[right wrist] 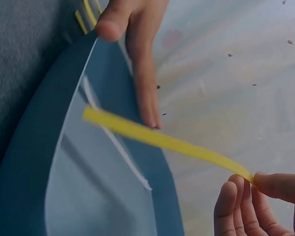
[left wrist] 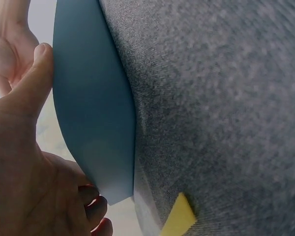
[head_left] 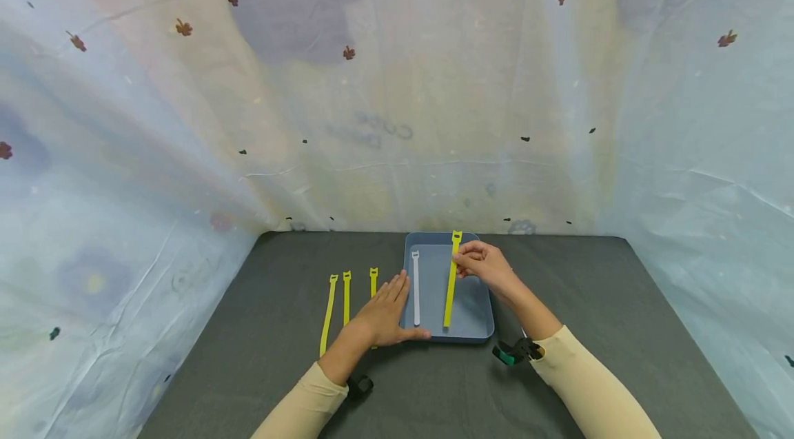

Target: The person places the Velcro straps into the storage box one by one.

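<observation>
Smooth matt plastic-looking blue tray (head_left: 474,308), matt plastic-looking rightmost yellow strap (head_left: 451,284), rough-textured grey cloth (head_left: 608,301), creased, faintly glossy plastic-looking far sheet (head_left: 434,101)

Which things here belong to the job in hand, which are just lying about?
Probably the job: yellow strap in the right hand; tray touched by the left hand; white strap inside; three yellow straps left of it.

Only surroundings: table; sheet; wristbands.

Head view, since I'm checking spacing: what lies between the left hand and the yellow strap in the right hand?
The white strap, inside the tray, with bare tray floor beside it, as the head view shows.
</observation>
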Demonstrator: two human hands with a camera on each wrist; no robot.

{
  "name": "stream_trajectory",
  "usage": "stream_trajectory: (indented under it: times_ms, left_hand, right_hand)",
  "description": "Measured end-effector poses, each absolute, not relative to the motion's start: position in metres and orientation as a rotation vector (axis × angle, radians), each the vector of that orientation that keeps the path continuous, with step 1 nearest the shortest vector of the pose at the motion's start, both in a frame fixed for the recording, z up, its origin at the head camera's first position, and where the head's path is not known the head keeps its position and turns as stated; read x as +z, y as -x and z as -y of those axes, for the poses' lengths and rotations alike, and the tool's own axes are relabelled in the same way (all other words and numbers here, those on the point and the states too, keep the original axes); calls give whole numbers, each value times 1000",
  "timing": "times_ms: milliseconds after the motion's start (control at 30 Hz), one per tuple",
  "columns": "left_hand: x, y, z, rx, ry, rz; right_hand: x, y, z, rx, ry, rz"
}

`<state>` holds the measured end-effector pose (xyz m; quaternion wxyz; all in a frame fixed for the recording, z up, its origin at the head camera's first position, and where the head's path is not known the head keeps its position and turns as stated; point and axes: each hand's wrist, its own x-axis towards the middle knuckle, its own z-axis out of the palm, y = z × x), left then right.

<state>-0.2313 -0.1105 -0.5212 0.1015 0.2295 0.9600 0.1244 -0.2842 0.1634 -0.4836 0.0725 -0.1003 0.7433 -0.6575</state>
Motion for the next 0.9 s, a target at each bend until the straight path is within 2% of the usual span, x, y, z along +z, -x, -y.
stream_trajectory:
  times_ms: [367, 900]
  left_hand:
    - [-518, 231, 111, 367, -689, -2821]
    - [-522, 234, 111, 369, -726, -2817]
  right_hand:
    - [-493, 308, -145, -1786, 356, -2326]
    - [-511, 339, -124, -1677, 202, -2331]
